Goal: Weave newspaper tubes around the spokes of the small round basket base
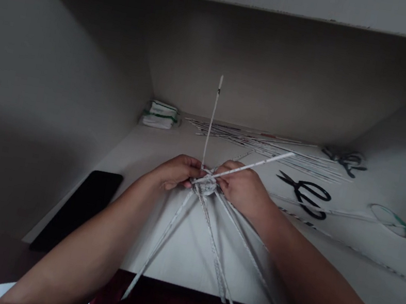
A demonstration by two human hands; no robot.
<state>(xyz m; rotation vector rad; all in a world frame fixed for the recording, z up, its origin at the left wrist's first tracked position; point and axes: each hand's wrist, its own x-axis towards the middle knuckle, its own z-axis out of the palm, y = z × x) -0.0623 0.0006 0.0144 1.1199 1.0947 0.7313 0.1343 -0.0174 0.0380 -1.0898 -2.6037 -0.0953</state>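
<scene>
Between my two hands is a small woven round of rolled paper sticks point(206, 187), with long paper sticks fanning out from it. My left hand point(181, 170) pinches its left edge, thumb and fingers closed on the weave. From the right, my right hand point(240, 186) grips the weave and sticks close to the centre, fingers curled. One stick rises nearly upright beside my left fingers, and a white one slants up to the right over my right hand. Several sticks hang toward me past the table's front edge. My fingertips partly hide the weave.
Loose paper sticks point(267, 145) lie along the back wall. Black-handled scissors point(303, 193) rest at the right, near a clear and green ring point(391, 221) and a dark tool point(347, 159). A white packet point(160, 114) sits back left; a black flat object point(79, 209) lies left.
</scene>
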